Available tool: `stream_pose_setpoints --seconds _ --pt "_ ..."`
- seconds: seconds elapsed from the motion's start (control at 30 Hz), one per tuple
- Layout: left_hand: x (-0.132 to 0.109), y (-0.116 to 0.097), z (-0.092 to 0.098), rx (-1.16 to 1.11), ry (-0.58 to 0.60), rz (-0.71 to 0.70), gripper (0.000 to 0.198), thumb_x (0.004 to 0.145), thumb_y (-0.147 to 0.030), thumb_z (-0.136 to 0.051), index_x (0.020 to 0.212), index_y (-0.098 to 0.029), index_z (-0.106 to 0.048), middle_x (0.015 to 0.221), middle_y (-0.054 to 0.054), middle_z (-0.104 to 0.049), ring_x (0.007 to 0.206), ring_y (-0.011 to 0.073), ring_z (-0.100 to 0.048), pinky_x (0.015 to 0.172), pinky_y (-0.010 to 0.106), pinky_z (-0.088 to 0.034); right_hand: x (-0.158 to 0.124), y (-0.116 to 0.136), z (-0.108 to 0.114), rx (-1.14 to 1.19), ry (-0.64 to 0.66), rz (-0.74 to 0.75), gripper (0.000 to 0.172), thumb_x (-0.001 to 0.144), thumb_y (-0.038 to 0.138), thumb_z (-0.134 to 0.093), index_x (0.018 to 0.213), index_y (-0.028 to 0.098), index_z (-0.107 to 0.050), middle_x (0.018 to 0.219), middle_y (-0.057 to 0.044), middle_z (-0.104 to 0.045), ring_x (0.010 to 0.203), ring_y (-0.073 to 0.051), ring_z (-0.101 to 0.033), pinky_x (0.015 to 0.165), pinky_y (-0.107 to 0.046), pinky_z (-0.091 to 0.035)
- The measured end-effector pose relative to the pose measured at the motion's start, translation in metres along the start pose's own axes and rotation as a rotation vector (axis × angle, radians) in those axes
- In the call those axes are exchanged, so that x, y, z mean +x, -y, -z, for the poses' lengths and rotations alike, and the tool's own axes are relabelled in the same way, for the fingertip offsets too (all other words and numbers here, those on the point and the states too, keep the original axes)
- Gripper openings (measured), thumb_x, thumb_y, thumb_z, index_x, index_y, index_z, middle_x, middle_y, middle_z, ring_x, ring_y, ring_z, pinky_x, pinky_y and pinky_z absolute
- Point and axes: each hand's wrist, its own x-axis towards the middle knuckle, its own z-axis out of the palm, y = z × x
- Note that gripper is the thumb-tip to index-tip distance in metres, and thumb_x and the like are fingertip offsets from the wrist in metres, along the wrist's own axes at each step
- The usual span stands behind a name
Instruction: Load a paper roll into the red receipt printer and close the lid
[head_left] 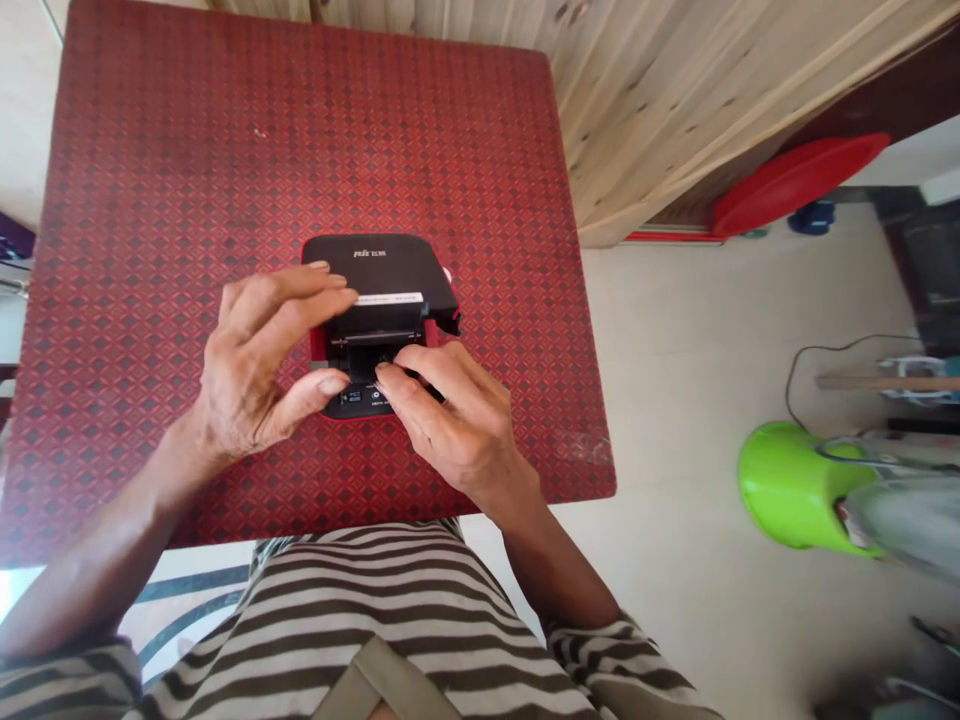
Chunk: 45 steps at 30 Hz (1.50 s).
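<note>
A small black box-shaped device with red sides lies on the red patterned table, a white printed strip across its lid. At its near end a dark opening or flap shows, above a panel with small markings. My left hand spans the device's left side, fingers spread over the lid and thumb at the near edge. With thumb and fingers pinched, my right hand works at the near right part of the device. Whatever lies between those fingertips is hidden.
A slatted wooden panel borders the table's far right. On the pale floor stand a red basin and a tipped lime-green bucket, with a dark cord near the bucket.
</note>
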Motion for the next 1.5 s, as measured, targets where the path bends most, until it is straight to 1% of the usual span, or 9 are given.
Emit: stream_pose_setpoints --seconds 0.27,0.47,0.67,0.8,0.97,1.07,1.17,1.3,1.5 --pt "-0.032 0.004 -0.025 0.093 -0.057 -0.072 0.052 0.106 -0.059 -0.056 0.149 -0.029 -0.061 0.142 0.011 -0.072 0.14 0.0341 -0.066 0.115 0.053 -0.05 -0.002 0.003 0.0 0.044 0.074 -0.084 0.022 0.105 0.01 -0.06 0.116 0.023 -0.074 0.105 -0.008 -0.078 0.086 -0.02 -0.066 0.079 -0.037 -0.059" --pt "-0.036 0.005 -0.025 0.11 -0.01 -0.043 0.076 0.092 -0.081 -0.064 0.151 -0.034 -0.058 0.144 0.011 -0.07 0.14 0.0381 -0.065 0.116 0.056 -0.047 -0.002 0.003 0.004 0.096 0.066 -0.104 0.022 0.105 0.012 -0.061 0.122 0.023 -0.072 0.113 -0.009 -0.079 0.092 -0.021 -0.069 0.086 -0.039 -0.062" --pt "-0.035 0.004 -0.025 0.101 -0.021 -0.051 0.08 0.087 -0.082 -0.071 0.151 -0.035 -0.058 0.143 0.011 -0.07 0.139 0.0395 -0.066 0.114 0.056 -0.046 -0.001 0.001 0.004 0.136 0.001 -0.103 0.024 0.104 0.013 -0.065 0.124 0.023 -0.073 0.114 -0.009 -0.08 0.099 -0.022 -0.075 0.091 -0.039 -0.064" --pt "-0.036 0.003 -0.026 0.137 0.014 -0.039 0.081 0.091 -0.084 -0.064 0.152 -0.031 -0.056 0.144 0.013 -0.069 0.143 0.0391 -0.062 0.116 0.056 -0.046 0.0 0.001 0.012 0.157 -0.053 -0.191 0.031 0.104 0.014 -0.066 0.131 0.028 -0.072 0.119 -0.008 -0.08 0.107 -0.022 -0.076 0.094 -0.04 -0.064" --pt "-0.045 -0.003 -0.024 0.109 -0.066 0.047 0.07 0.1 -0.08 -0.047 0.147 -0.029 -0.058 0.141 0.012 -0.069 0.141 0.0346 -0.063 0.118 0.057 -0.048 -0.02 -0.016 0.019 0.147 -0.247 -0.373 0.012 0.104 0.019 -0.068 0.11 0.025 -0.077 0.099 -0.004 -0.08 0.084 -0.018 -0.072 0.074 -0.033 -0.059" --pt "-0.058 -0.005 -0.024 0.174 -0.217 0.002 0.064 0.097 -0.076 -0.06 0.144 -0.033 -0.058 0.13 0.006 -0.073 0.125 0.0298 -0.07 0.106 0.052 -0.055 -0.05 -0.038 0.007 0.169 -0.27 -0.613 0.017 0.107 0.028 -0.064 0.094 0.024 -0.075 0.084 -0.001 -0.073 0.07 -0.015 -0.064 0.066 -0.031 -0.05" --pt "-0.07 -0.005 -0.026 0.306 -0.223 -0.119 0.061 0.09 -0.063 -0.079 0.14 -0.031 -0.06 0.121 0.003 -0.075 0.116 0.0265 -0.073 0.106 0.046 -0.051 -0.075 -0.059 -0.012 0.262 -0.22 -0.807 0.023 0.106 0.033 -0.062 0.088 0.022 -0.073 0.075 0.002 -0.066 0.065 -0.014 -0.059 0.065 -0.03 -0.047" --pt "-0.077 -0.003 -0.03 0.318 -0.216 -0.151 0.064 0.083 -0.048 -0.092 0.136 -0.028 -0.061 0.127 0.001 -0.073 0.124 0.0247 -0.07 0.113 0.043 -0.045 -0.082 -0.07 -0.026 0.287 -0.171 -0.822 0.018 0.101 0.032 -0.066 0.087 0.022 -0.073 0.081 0.0 -0.071 0.071 -0.016 -0.063 0.07 -0.031 -0.05" --pt "-0.078 -0.002 -0.034 0.348 -0.202 -0.103 0.064 0.081 -0.05 -0.094 0.131 -0.03 -0.061 0.126 -0.002 -0.073 0.117 0.0234 -0.072 0.108 0.043 -0.048 -0.076 -0.068 -0.025 0.252 -0.157 -0.827 0.018 0.099 0.032 -0.066 0.087 0.023 -0.074 0.08 0.0 -0.071 0.07 -0.017 -0.063 0.07 -0.032 -0.051"
